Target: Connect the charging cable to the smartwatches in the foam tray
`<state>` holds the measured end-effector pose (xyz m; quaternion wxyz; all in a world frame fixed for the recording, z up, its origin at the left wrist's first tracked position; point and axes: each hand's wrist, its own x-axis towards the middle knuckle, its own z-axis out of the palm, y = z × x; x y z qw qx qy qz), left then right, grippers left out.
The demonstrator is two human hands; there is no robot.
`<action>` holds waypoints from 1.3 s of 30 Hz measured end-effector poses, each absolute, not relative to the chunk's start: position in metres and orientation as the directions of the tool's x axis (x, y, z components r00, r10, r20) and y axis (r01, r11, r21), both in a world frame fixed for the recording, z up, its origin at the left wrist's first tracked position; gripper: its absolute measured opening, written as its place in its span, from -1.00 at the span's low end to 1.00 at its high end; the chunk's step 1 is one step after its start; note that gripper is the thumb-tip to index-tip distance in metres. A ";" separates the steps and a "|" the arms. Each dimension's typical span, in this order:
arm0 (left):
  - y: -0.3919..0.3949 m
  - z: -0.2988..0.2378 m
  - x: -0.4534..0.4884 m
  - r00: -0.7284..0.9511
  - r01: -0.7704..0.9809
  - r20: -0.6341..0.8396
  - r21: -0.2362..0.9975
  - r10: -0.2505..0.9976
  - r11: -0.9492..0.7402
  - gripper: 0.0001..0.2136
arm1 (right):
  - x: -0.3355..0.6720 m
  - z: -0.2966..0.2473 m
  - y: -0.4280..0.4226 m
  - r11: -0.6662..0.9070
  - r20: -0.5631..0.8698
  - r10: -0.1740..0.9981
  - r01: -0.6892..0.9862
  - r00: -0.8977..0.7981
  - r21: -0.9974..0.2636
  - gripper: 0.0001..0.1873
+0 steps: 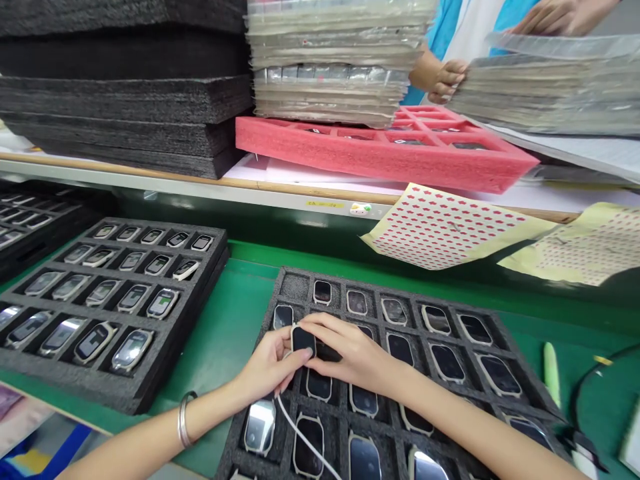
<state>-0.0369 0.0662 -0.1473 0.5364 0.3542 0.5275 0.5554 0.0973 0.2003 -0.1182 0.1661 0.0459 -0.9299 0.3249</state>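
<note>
Fingers (325,328) of both hands closed on one small black watch (303,339), screen up. My left hand (270,367) pinches it from 8 o'clock, thumb on the near edge. My right hand (350,353) covers its 3 o'clock side, fingers curled, nothing else in it. I hold the watch just above the second row of the black foam tray (234,433), near the tray's 10 o'clock corner. A white cable (305,437) runs from under my hands toward 6 o'clock; I can't tell if it is plugged into the watch. Silver bracelet (184,420) on my left wrist.

Progress, as a judgement: nearly every pocket I can see in this tray has a watch in it. The corner pocket (295,285) at 11 o'clock looks empty, and the pocket under my hands is hidden. So most looks done, little left here.

At 9 o'clock a second tray (165,373) sits full on the green belt (225,320). At 1 o'clock a sheet of red stickers (440,230) hangs off the shelf. A pink foam tray (380,157) lies above it at 12, black foam sheets (125,100) are stacked at 11. Another person's hand (447,80) grips a stack of clear trays at 1 o'clock. A green pen (551,373) lies at 3.
</note>
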 end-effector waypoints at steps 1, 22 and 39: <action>0.066 -0.147 -0.037 -0.186 -0.234 -0.141 0.968 0.972 0.095 -0.69 | 0.098 -0.117 0.200 0.768 0.325 0.023 -0.191 -0.945 -0.611 -0.59; 0.064 -0.153 -0.037 -0.167 -0.287 -0.090 0.957 0.982 0.039 -0.80 | 0.101 -0.119 0.196 0.822 0.357 -0.006 -0.208 -0.934 -0.530 -0.48; 0.062 -0.146 -0.031 0.006 -0.061 -0.176 0.982 0.984 0.176 -0.69 | 0.021 -0.129 0.242 0.942 0.251 0.258 0.184 -0.933 -0.281 -0.55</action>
